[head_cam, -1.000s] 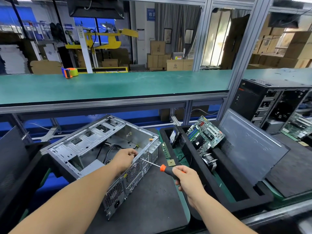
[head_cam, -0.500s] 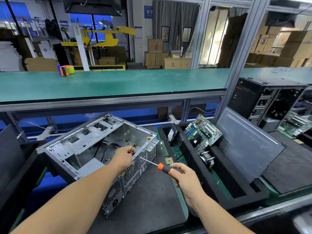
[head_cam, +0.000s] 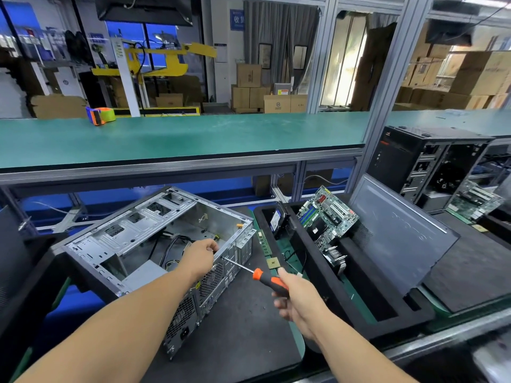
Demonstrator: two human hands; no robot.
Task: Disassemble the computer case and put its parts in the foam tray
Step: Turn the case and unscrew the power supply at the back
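The open metal computer case (head_cam: pixel 143 233) lies on its side on a dark mat, its rear panel facing me. My left hand (head_cam: pixel 200 257) grips the top edge of the rear panel. An orange-and-black screwdriver (head_cam: pixel 265 280) is held in my right hand (head_cam: pixel 298 299), and its tip touches the rear panel just right of my left hand. To the right stands the black foam tray (head_cam: pixel 367 313), which holds a green motherboard (head_cam: pixel 327 217), a hard drive (head_cam: pixel 276 220) and a heatsink (head_cam: pixel 338 259).
A grey side panel (head_cam: pixel 398 236) leans in the tray's right slot. A RAM stick (head_cam: pixel 264 241) and a CPU chip (head_cam: pixel 273 263) lie between case and tray. Another black case (head_cam: pixel 414 167) stands at the far right. A tape dispenser (head_cam: pixel 101 115) sits on the green shelf.
The view has shifted slightly. My right hand has brought the screwdriver tip closer to the rear panel by my left hand, which keeps its hold on the panel's edge.
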